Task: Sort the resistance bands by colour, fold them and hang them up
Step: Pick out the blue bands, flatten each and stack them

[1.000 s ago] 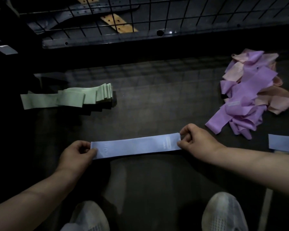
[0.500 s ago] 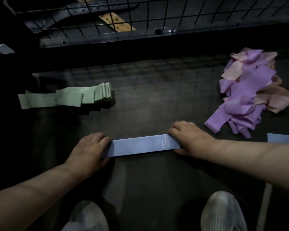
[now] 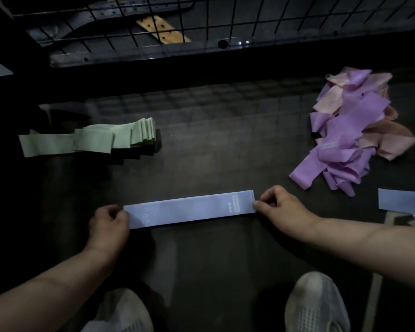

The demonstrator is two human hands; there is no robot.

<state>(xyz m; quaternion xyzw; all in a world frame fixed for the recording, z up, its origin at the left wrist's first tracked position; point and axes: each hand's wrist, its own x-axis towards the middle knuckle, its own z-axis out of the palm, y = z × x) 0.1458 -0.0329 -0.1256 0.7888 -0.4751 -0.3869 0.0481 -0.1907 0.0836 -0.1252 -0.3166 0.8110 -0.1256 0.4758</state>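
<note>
A pale blue band [image 3: 189, 209] lay stretched flat across the dark floor [image 3: 225, 140], running left to right just in front of the person's two white shoes [image 3: 316, 305]. The left hand [image 3: 109, 224] pinched its left end, fingers curled under with the thumb on top of the strip. The right hand [image 3: 280, 207] pinched the right end between thumb and fingertips, next to a small printed label. The band looked taut between them, though the dim light made that hard to judge.

Further back on the left sat a row of folded green bands [image 3: 94, 138], fanned and overlapping. Well apart on the right lay a loose heap of purple bands [image 3: 345, 144] tangled with pink bands [image 3: 391, 140]. Another blue strip [image 3: 403, 202] lay at the right edge, near the right forearm. A black wire rack [image 3: 201, 20] crossed the top of the view.
</note>
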